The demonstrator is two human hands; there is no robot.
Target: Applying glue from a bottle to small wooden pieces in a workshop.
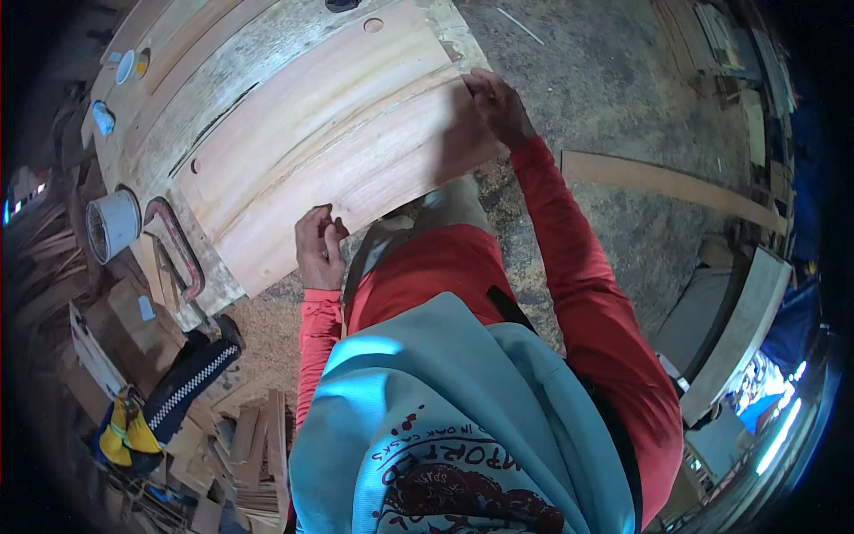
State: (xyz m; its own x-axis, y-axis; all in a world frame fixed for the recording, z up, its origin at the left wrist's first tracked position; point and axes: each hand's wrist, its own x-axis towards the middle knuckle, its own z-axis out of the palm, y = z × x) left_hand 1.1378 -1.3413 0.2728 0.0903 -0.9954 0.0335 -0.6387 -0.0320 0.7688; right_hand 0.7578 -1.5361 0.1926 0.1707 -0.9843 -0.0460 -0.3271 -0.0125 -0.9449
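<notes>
Seen from the head camera, looking down past a light-blue printed shirt (pixel 463 427) and red sleeves: a pale, reddish wooden board (pixel 356 169) lying flat on a rough, worn workbench (pixel 169 116), near edge overhanging the bench toward the body. Left hand (pixel 318 245) at the board's near edge, fingers curled together and pinching that edge between thumb and fingertips. Right hand (pixel 498 105) at the board's far right corner, fingers bent down over the edge and gripping it, arm stretched out well apart from the left. A second, similar board (pixel 294 98) just behind the first, seams touching. On the bench's left side, a white cylindrical container (pixel 113 224) standing open, and just beside it a red metal clamp handle (pixel 178 249) lying along the bench edge near the board's left end. Farther up the bench, two small blue-and-white round lids (pixel 114 89). Round holes (pixel 374 25) bored in the bench top beyond the boards. Below the bench, sawdust on a concrete floor (pixel 623 107), a long wooden plank (pixel 676 187) lying to the right, and a heap of wood offcuts (pixel 249 454) at lower left, with a yellow and dark bag (pixel 151 409) beside them.
</notes>
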